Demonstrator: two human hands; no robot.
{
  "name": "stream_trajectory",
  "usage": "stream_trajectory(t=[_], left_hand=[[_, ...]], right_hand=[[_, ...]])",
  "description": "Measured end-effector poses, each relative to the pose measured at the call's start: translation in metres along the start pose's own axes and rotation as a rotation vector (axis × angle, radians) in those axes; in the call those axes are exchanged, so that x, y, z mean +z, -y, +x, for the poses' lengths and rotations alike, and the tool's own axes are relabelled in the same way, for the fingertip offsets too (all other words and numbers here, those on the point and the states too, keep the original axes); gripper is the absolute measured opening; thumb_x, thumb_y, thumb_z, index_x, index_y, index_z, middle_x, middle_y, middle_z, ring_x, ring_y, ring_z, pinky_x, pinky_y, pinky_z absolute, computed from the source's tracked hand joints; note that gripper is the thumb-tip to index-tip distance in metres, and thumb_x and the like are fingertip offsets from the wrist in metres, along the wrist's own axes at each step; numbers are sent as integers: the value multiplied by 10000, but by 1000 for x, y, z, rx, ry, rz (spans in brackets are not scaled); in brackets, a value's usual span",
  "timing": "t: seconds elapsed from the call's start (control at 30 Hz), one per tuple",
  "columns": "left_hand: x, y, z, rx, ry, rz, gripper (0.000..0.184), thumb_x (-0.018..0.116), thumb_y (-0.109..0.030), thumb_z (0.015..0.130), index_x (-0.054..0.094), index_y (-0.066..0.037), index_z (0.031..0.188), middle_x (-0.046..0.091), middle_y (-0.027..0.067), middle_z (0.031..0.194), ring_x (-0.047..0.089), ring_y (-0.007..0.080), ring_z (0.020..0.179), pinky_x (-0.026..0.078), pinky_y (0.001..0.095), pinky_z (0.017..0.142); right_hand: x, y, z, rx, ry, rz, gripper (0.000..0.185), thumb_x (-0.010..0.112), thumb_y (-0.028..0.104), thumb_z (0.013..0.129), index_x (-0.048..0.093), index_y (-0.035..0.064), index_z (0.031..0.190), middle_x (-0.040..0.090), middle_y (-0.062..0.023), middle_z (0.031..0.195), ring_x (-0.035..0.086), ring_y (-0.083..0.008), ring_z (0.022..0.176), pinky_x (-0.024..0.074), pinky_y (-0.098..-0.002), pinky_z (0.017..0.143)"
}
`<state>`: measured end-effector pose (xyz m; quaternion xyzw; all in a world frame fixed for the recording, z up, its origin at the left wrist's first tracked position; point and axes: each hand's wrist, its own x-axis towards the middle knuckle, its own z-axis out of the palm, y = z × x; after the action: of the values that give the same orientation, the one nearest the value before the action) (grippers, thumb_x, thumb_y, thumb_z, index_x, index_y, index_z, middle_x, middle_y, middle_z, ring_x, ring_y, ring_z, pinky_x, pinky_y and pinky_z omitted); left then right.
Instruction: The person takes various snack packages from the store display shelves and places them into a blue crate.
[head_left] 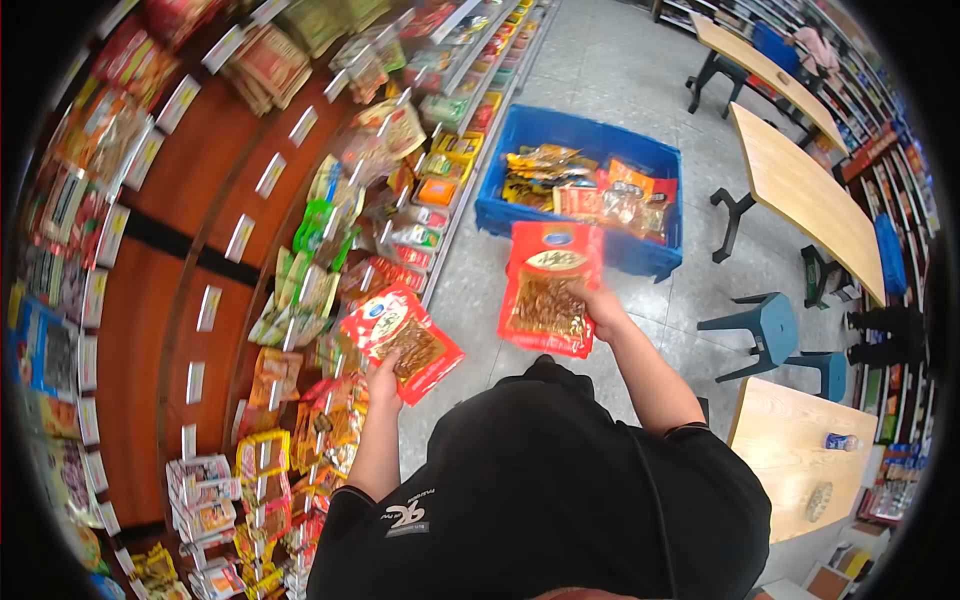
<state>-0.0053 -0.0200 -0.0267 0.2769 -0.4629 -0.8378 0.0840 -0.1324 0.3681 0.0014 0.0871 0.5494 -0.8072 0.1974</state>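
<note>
My left hand (pixel 384 378) grips a red snack packet (pixel 408 341) with a clear window, held tilted in front of the shelf. In my right hand (pixel 598 308) is another red snack packet (pixel 551 262) of the same kind, upright, its window showing brown food. It overlaps the near edge of a blue crate (pixel 500 212) on the floor; whether it touches the crate I cannot tell. Several packets in orange, red and clear wrapping (pixel 632 192) lie inside the crate, beside a pile of yellow and dark packets (pixel 540 170).
Shelves (pixel 150 270) with hanging and stacked snack packets line my left side. To the right stand wooden tables (pixel 805 200) and blue-green stools (pixel 762 330). A nearer table (pixel 765 430) holds a bottle (pixel 842 441). A person (pixel 818 50) is at the far right.
</note>
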Motion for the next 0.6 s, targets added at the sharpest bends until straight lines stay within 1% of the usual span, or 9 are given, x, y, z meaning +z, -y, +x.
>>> stream_trajectory(t=[0.1, 0.17, 0.27, 0.3, 0.37, 0.43, 0.5, 0.53, 0.6], left_hand=[[95, 12, 47, -149, 158, 3, 313, 581, -18, 870, 531, 8, 1179, 630, 124, 1108, 633, 234, 981, 529, 353, 843], [149, 20, 77, -238, 249, 9, 316, 579, -24, 874, 527, 9, 1183, 625, 130, 1117, 633, 241, 984, 539, 363, 840], [237, 18, 112, -290, 348, 50, 324, 541, -48, 900, 507, 28, 1213, 611, 164, 1148, 627, 270, 1016, 535, 396, 874], [265, 15, 123, -327, 391, 42, 322, 548, -43, 896, 508, 40, 1204, 615, 168, 1137, 627, 269, 1019, 536, 394, 877], [322, 10, 136, -346, 450, 77, 327, 561, -34, 887, 511, 32, 1203, 618, 160, 1135, 630, 261, 1012, 534, 390, 882], [370, 16, 166, -297, 560, 119, 318, 572, -35, 882, 531, 9, 1194, 622, 130, 1133, 631, 243, 1000, 532, 380, 870], [414, 24, 197, -182, 594, 255, 326, 592, -40, 867, 543, 5, 1186, 629, 107, 1139, 626, 205, 1007, 514, 344, 840], [425, 37, 225, -84, 621, 442, 407, 631, -180, 857, 531, 16, 1199, 623, 144, 1158, 626, 240, 1025, 491, 345, 882], [442, 37, 252, 167, 498, 947, 528, 649, -310, 823, 520, 26, 1210, 612, 184, 1169, 617, 283, 1042, 475, 351, 900]], right_hand=[[-69, 45, 64, 28, -73, 417, 331, 545, 142, 917, 518, 36, 1230, 606, -113, 1166, 607, -243, 1051, 503, -413, 917], [-89, 79, 91, -125, -163, 463, 320, 555, 182, 919, 525, 47, 1208, 594, -117, 1184, 588, -243, 1072, 487, -411, 921], [-140, 96, 148, -155, -379, 442, 369, 576, 283, 913, 519, 55, 1198, 582, -115, 1197, 575, -228, 1061, 472, -402, 903], [-163, 92, 164, -15, -391, 298, 451, 586, 381, 897, 503, 73, 1215, 579, -112, 1193, 568, -227, 1036, 459, -396, 884], [-178, 77, 166, 78, -417, 94, 496, 581, 419, 890, 484, 87, 1247, 570, -124, 1202, 567, -238, 1031, 464, -401, 870], [-157, 71, 143, 130, -402, 59, 500, 578, 418, 892, 475, 100, 1264, 569, -131, 1201, 570, -249, 1028, 474, -397, 852], [-166, 32, 128, 199, -427, 150, 493, 564, 399, 899, 465, 100, 1279, 569, -134, 1198, 574, -249, 1020, 488, -392, 824], [-171, 13, 118, 224, -465, 174, 512, 549, 402, 907, 443, 99, 1305, 555, -127, 1218, 568, -250, 1022, 484, -381, 836], [-186, -29, 104, 300, -568, 207, 511, 529, 396, 915, 431, 99, 1319, 546, -116, 1224, 567, -246, 1003, 485, -371, 827]])
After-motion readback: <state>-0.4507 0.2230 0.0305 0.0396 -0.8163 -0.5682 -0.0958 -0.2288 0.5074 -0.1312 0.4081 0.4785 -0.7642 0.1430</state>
